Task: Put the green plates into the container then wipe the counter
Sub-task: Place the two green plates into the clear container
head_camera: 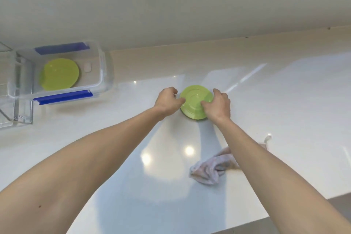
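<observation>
A green plate [193, 99] lies on the white counter [284, 100] near the back wall. My left hand [168, 100] grips its left rim, thumb on the top face. My right hand [217, 105] holds its right rim, fingers curled over the edge. At the far left stands a clear plastic container [103, 74] with blue clip handles, and another green plate [59, 74] lies flat inside it. A crumpled pinkish cloth [210, 167] rests on the counter under my right forearm, partly hidden by it.
A clear rack or second clear box [17, 104] sits left of the container at the frame's edge. The counter's front edge [284, 213] runs along the lower right. A low backsplash [209, 59] bounds the counter behind the plate.
</observation>
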